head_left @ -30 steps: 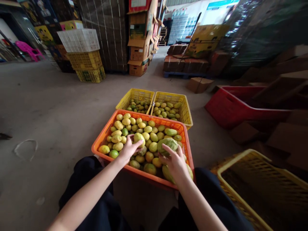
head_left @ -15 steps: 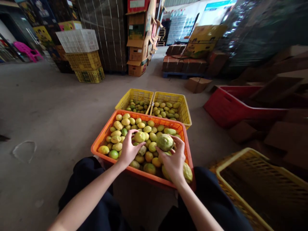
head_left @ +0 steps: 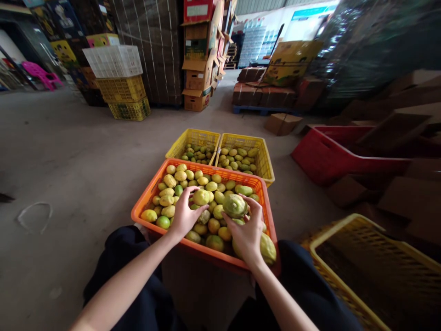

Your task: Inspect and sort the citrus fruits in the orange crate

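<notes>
An orange crate [head_left: 151, 185] full of yellow and green fruits stands between my knees. Over its middle, my left hand [head_left: 186, 212] grips a small yellow-green fruit [head_left: 200, 197] between thumb and fingers. To the right of it, my right hand [head_left: 248, 227] holds a larger, greener, bumpy fruit [head_left: 234, 206]. The two held fruits are apart, above the others. A big yellow-green fruit [head_left: 268, 248] lies in the crate's near right corner, partly behind my right hand.
Two yellow crates [head_left: 177, 143] [head_left: 264, 158] with fruits touch the far side of the orange one. Another yellow crate [head_left: 330, 232] is at my right, near a red bin [head_left: 319, 154] and cardboard. Stacked crates [head_left: 126, 88] and boxes [head_left: 196, 78] stand farther back.
My right hand has shifted very slightly left with the greener fruit, which has turned a little. My left hand keeps its fruit. The whole view has moved slightly.
</notes>
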`<control>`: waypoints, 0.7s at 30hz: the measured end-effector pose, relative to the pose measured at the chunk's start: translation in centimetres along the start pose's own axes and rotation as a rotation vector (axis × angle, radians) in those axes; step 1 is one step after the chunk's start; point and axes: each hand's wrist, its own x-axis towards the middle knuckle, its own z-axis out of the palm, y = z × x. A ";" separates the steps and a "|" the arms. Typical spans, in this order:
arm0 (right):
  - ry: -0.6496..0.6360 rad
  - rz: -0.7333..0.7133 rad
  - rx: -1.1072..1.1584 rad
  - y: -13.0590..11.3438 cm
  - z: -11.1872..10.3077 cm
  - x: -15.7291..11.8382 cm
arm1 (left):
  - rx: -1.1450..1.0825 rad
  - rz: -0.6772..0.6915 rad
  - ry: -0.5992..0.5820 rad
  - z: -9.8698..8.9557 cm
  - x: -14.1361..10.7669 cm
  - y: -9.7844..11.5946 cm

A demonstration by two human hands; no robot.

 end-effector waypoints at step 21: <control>-0.029 0.292 0.247 -0.4 0.1 0.1 | -0.163 -0.197 0.011 0.3 0.2 0.1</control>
